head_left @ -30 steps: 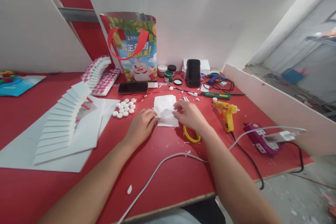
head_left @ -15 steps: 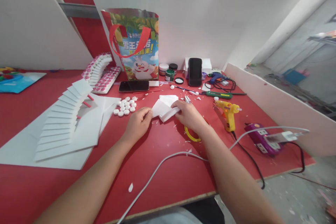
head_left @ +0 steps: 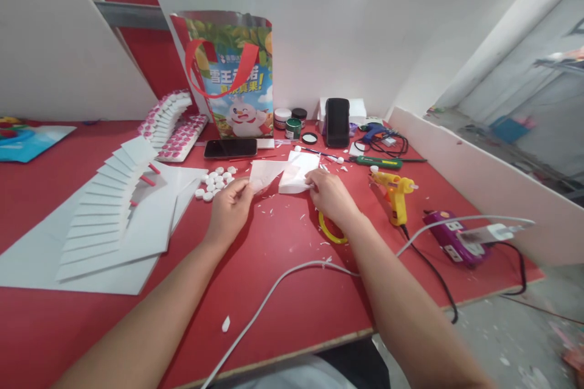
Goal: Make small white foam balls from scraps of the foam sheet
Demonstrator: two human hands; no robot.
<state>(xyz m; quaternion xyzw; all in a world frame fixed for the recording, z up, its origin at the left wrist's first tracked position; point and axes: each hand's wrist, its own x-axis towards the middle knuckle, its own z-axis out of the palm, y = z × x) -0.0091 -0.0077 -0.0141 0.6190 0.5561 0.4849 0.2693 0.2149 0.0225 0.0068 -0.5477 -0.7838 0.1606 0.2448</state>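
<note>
My left hand (head_left: 232,206) pinches the lower left corner of a thin white sheet (head_left: 266,174), which looks slightly see-through. The sheet's right end reaches over a flat white block (head_left: 303,163), whose material I cannot make out. My right hand (head_left: 332,196) has its fingers closed on the block's right edge; the fingertips are partly hidden. A yellow ring (head_left: 329,230), perhaps a roll of tape, lies under my right wrist. Just left of my left hand is a cluster of small round white pieces (head_left: 210,181).
White boards (head_left: 155,219) carry a fanned row of white strips (head_left: 98,206) at left. A yellow glue gun (head_left: 398,197) and purple power strip (head_left: 456,240) stand at right, with a white cable (head_left: 274,292) crossing the front. Behind are a phone (head_left: 230,148), paint jars (head_left: 292,127) and printed bag (head_left: 237,73).
My left hand has drawn the thin sheet leftward, away from the block. The block now lies flatter and more of its top shows; my right hand stays at its right edge.
</note>
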